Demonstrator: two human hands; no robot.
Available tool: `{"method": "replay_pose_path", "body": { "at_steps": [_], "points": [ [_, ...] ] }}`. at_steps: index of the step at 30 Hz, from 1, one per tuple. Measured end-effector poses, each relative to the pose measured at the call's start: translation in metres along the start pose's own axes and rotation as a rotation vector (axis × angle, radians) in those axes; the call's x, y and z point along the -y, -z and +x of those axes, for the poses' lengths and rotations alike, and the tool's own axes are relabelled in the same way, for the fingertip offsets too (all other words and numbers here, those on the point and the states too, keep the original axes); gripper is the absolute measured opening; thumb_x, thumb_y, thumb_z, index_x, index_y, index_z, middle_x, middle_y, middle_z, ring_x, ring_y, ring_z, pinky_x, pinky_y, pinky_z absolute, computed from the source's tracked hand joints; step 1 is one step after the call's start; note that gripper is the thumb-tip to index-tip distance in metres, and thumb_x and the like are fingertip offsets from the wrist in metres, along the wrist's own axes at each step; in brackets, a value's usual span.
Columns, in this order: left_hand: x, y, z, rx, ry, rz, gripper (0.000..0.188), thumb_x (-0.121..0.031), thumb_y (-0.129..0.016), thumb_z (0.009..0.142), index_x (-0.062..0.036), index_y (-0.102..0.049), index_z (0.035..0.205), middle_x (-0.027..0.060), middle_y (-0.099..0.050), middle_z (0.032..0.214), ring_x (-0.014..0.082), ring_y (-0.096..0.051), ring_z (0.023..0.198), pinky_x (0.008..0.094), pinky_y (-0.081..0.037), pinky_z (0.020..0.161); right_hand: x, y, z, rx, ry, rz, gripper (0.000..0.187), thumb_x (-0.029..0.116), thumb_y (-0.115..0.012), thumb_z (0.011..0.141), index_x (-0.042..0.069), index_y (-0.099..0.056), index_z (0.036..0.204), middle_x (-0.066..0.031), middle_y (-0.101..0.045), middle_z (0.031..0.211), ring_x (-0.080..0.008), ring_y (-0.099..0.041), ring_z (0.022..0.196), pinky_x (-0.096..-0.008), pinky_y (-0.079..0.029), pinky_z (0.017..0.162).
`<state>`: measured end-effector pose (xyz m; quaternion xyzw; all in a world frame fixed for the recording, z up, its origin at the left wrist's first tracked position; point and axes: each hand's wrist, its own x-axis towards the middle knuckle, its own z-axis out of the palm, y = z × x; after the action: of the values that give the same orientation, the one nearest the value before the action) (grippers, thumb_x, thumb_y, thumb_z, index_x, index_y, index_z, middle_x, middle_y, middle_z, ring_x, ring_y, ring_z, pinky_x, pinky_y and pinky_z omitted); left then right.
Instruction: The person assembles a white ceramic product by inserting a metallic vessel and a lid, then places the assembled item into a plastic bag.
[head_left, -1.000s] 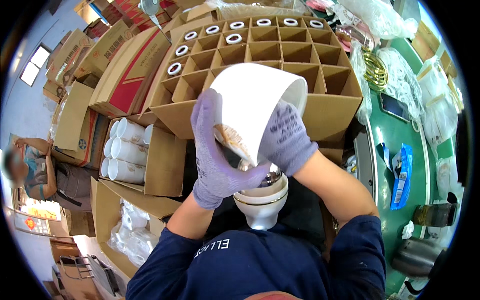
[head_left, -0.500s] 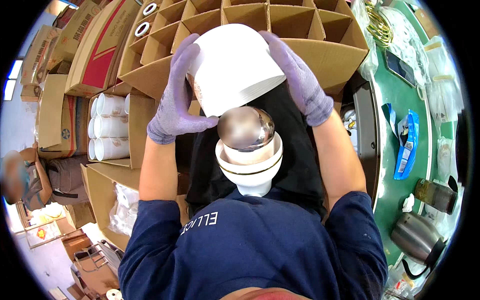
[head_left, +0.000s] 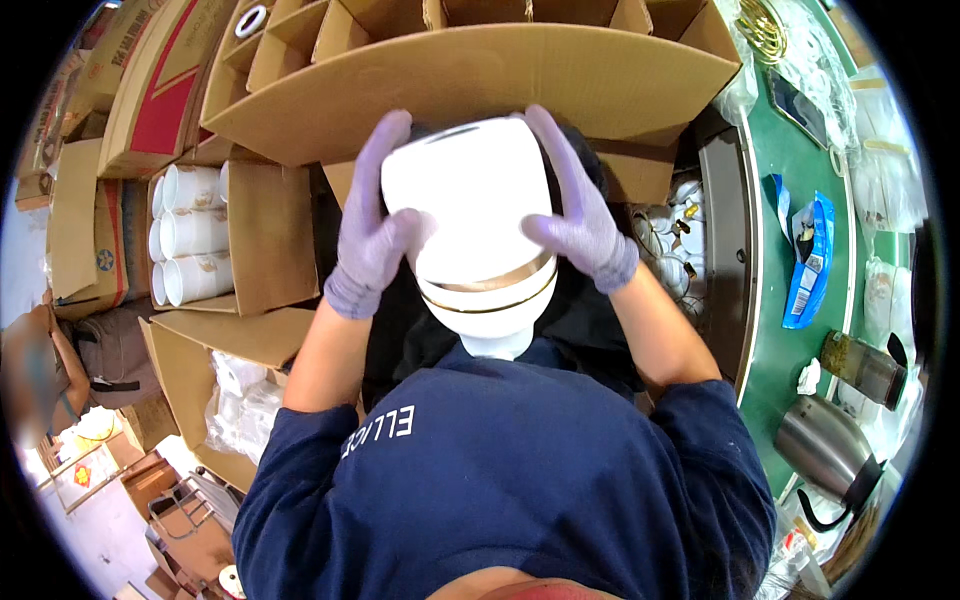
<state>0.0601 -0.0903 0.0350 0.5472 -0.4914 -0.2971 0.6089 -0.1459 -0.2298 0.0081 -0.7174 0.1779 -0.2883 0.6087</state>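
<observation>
Between my two gloved hands is a smooth white cylindrical shell (head_left: 465,190). My left hand (head_left: 375,220) presses its left side, thumb on the near face and fingers along the edge. My right hand (head_left: 583,220) grips the opposite side in the same way. Directly below the shell stands a white rounded base (head_left: 490,318) with a thin gold line and a narrower foot, close against my shirt. The shell's near rim sits over the base, slightly tilted, and a shiny strip shows between them. The mirror-like dome on the base is otherwise hidden.
A divided carton (head_left: 480,75) lies beyond my hands. On the left, another carton holds several white cylinders (head_left: 195,233), and below it an open box (head_left: 190,375) contains plastic wrap. The green table (head_left: 770,390) at right carries a blue packet (head_left: 812,260), phone and metal kettle (head_left: 828,445).
Both hands have brought the white shell toward me and down over the base, covering the shiny dome. The view has shifted, with the divided carton now higher in the picture.
</observation>
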Motion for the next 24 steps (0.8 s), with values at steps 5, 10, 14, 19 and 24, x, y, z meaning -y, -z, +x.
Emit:
{"method": "replay_pose_path", "body": {
  "at_steps": [5, 10, 14, 19, 24],
  "points": [
    [0.002, -0.015, -0.022, -0.09, -0.089, 0.032, 0.107, -0.062, -0.074, 0.077, 0.0043, -0.033, 0.149, 0.0221, -0.04, 0.15, 0.0331, -0.042, 0.137, 0.0448, -0.033, 0.114, 0.003, -0.01, -0.025, -0.025, -0.009, 0.142, 0.115, 0.039, -0.083, 0.065, -0.003, -0.024, 0.155, -0.0212, -0.035, 0.154, -0.033, -0.033, 0.145, -0.0408, -0.023, 0.12],
    [0.002, -0.007, -0.018, 0.012, -0.067, 0.118, 0.097, -0.052, -0.077, 0.072, 0.0009, -0.042, 0.146, 0.0214, -0.041, 0.149, 0.0352, -0.043, 0.137, 0.0453, -0.034, 0.114, 0.001, -0.008, -0.026, -0.04, 0.015, 0.13, 0.12, 0.04, -0.085, 0.062, -0.003, -0.023, 0.155, -0.0208, -0.034, 0.155, -0.0323, -0.033, 0.145, -0.0417, -0.024, 0.12],
    [-0.002, -0.006, -0.013, 0.076, -0.085, 0.25, 0.091, -0.043, -0.08, 0.069, -0.0028, -0.046, 0.143, 0.0195, -0.042, 0.148, 0.0349, -0.043, 0.137, 0.0452, -0.035, 0.113, -0.004, -0.008, -0.03, -0.067, -0.002, 0.172, 0.121, 0.04, -0.086, 0.061, -0.003, -0.023, 0.155, -0.0205, -0.034, 0.155, -0.0321, -0.032, 0.145, -0.0413, -0.024, 0.12],
    [-0.017, -0.013, -0.004, 0.111, -0.087, 0.259, 0.088, -0.034, -0.082, 0.068, -0.0036, -0.047, 0.143, 0.019, -0.042, 0.147, 0.0337, -0.044, 0.136, 0.0443, -0.037, 0.112, -0.005, 0.001, -0.03, -0.08, -0.014, 0.207, 0.12, 0.04, -0.085, 0.061, -0.002, -0.023, 0.155, -0.0204, -0.034, 0.155, -0.0313, -0.032, 0.146, -0.041, -0.024, 0.12],
    [-0.023, -0.015, 0.0, 0.054, -0.012, 0.224, 0.086, -0.034, -0.082, 0.069, -0.0028, -0.048, 0.142, 0.0188, -0.043, 0.147, 0.0332, -0.047, 0.134, 0.0439, -0.039, 0.11, -0.005, 0.001, -0.019, -0.056, -0.022, 0.199, 0.118, 0.039, -0.085, 0.062, 0.0, -0.025, 0.156, -0.0192, -0.035, 0.155, -0.0299, -0.033, 0.145, -0.0406, -0.024, 0.12]
  ]
}}
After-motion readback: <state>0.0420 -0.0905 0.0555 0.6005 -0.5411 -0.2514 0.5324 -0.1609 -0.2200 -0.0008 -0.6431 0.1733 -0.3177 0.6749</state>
